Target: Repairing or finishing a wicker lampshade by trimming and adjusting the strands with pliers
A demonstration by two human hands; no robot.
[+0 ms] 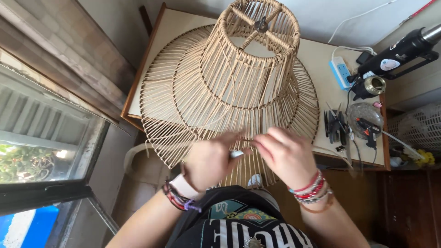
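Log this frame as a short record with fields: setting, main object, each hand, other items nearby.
setting: table beside a window, seen from above
main object: woven lampshade frame, tiered, standing on the table and overhanging its near edge
left hand: at the frame's lower rim, fingers closed on a small pale object, too blurred to name
right hand: at the same rim, fingertips pinching a strand
wrists: bracelets on both
other items: power strip, small glue gun, large black tool, white basket

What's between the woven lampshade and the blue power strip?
Head view: only bare tabletop lies between the woven lampshade and the blue power strip.
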